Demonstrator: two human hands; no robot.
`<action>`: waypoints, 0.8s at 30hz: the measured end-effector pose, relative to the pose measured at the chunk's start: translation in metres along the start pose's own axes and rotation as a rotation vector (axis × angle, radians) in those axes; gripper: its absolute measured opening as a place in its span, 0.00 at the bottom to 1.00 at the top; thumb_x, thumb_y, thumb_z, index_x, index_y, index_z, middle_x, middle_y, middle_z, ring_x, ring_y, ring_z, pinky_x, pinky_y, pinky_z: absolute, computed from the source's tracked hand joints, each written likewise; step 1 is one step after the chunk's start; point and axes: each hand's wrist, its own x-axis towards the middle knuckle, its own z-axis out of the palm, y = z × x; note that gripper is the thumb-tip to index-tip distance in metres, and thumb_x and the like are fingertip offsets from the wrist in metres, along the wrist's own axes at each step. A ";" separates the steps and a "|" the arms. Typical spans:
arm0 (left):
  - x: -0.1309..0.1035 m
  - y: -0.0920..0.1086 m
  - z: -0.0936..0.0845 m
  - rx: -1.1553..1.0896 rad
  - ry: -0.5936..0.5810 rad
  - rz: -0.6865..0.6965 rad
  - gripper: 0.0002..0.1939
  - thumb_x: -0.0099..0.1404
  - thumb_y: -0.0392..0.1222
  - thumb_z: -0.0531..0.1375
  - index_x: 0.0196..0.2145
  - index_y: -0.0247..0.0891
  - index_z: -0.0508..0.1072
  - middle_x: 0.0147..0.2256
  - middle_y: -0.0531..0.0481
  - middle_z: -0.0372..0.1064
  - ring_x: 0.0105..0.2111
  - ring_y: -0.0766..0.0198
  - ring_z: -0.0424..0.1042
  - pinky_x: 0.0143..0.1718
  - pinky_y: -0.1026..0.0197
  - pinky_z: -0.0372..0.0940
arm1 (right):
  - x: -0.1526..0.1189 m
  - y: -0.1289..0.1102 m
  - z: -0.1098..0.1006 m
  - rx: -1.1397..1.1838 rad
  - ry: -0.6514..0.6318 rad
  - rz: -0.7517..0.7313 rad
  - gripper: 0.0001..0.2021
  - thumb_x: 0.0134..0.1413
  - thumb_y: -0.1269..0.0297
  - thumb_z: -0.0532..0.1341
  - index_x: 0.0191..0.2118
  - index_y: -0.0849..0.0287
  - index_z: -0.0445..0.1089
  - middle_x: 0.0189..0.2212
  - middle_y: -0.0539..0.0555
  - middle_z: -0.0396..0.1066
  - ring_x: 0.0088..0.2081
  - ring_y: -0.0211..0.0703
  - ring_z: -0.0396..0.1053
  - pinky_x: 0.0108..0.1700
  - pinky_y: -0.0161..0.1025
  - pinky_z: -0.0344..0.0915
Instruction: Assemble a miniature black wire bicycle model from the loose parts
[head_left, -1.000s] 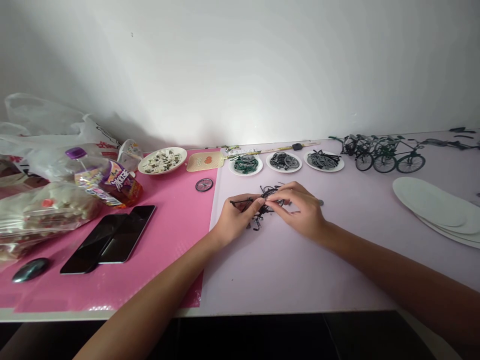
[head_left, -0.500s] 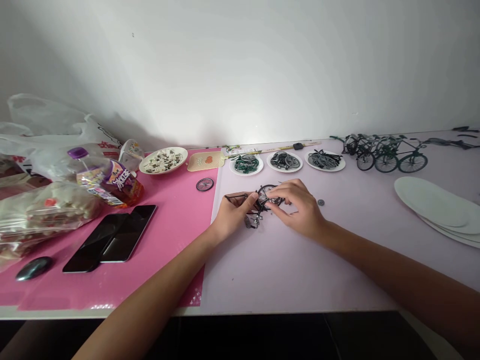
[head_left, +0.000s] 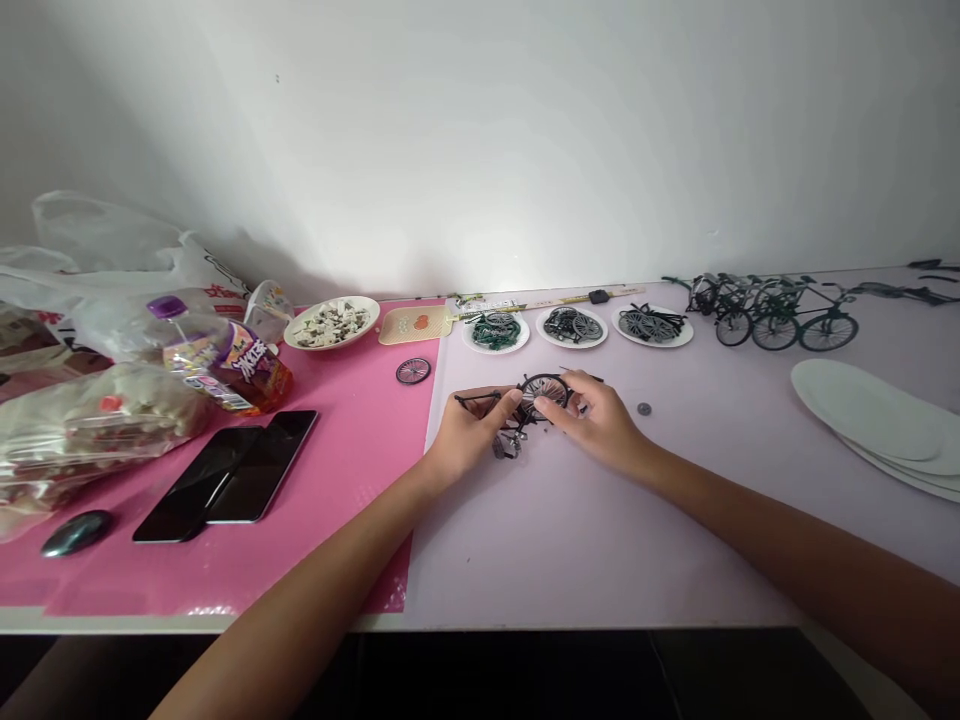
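Held between both hands over the table (head_left: 585,520) is a small black model bicycle (head_left: 541,384), partly put together, with one spoked wheel on it. My left hand (head_left: 471,428) pinches its frame, thumb on top. My right hand (head_left: 596,412) grips the wheel's near right side, its thumb on the spokes and fingers behind the rim. Parts of the frame are hidden by the fingers. A loose black wheel (head_left: 413,371) lies to the left on the pink mat (head_left: 337,540). A small grey disc (head_left: 644,409) sits just right of my right hand.
Along the wall stand plates of parts: green pieces (head_left: 495,330), wheels (head_left: 571,325) and grey-black pieces (head_left: 651,325). Several model bicycles (head_left: 787,318) are behind white plates (head_left: 870,410) at right. Two phones (head_left: 262,465), a bottle (head_left: 225,355) and plastic bags (head_left: 97,420) occupy the left.
My right hand has shifted from above the wheel to its right side, with the thumb now on the spokes. More of the wheel shows. My left hand keeps its hold.
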 end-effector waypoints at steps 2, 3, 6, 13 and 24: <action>-0.001 0.002 -0.002 -0.057 -0.037 -0.036 0.25 0.60 0.62 0.72 0.41 0.36 0.84 0.36 0.44 0.81 0.36 0.57 0.77 0.40 0.57 0.71 | -0.001 0.000 0.000 0.073 -0.005 0.052 0.16 0.65 0.50 0.67 0.32 0.56 0.69 0.28 0.49 0.69 0.28 0.41 0.66 0.27 0.37 0.64; -0.001 0.002 -0.004 -0.111 -0.075 -0.064 0.27 0.59 0.63 0.72 0.42 0.36 0.84 0.38 0.43 0.81 0.37 0.55 0.78 0.42 0.55 0.72 | -0.001 0.000 0.000 0.111 -0.007 0.075 0.16 0.65 0.50 0.67 0.33 0.56 0.71 0.28 0.49 0.70 0.28 0.41 0.67 0.28 0.37 0.65; 0.001 0.004 -0.010 -0.335 -0.223 -0.154 0.33 0.59 0.68 0.68 0.45 0.34 0.84 0.44 0.37 0.82 0.42 0.47 0.80 0.48 0.50 0.73 | 0.000 0.000 -0.001 0.246 -0.016 0.144 0.15 0.64 0.49 0.67 0.38 0.57 0.75 0.31 0.52 0.76 0.31 0.43 0.72 0.32 0.38 0.70; 0.012 0.002 -0.026 -0.508 -0.471 -0.273 0.40 0.62 0.73 0.57 0.42 0.29 0.84 0.47 0.29 0.82 0.51 0.37 0.79 0.59 0.42 0.68 | 0.002 -0.009 -0.006 0.307 -0.052 0.211 0.17 0.62 0.47 0.69 0.37 0.57 0.75 0.32 0.54 0.76 0.34 0.45 0.72 0.34 0.39 0.69; 0.003 0.012 -0.019 -0.061 -0.540 -0.239 0.21 0.63 0.57 0.72 0.40 0.35 0.83 0.41 0.40 0.84 0.43 0.50 0.83 0.46 0.56 0.72 | -0.001 -0.012 -0.005 0.192 -0.060 -0.045 0.15 0.67 0.49 0.66 0.35 0.54 0.68 0.31 0.51 0.66 0.34 0.44 0.64 0.36 0.41 0.64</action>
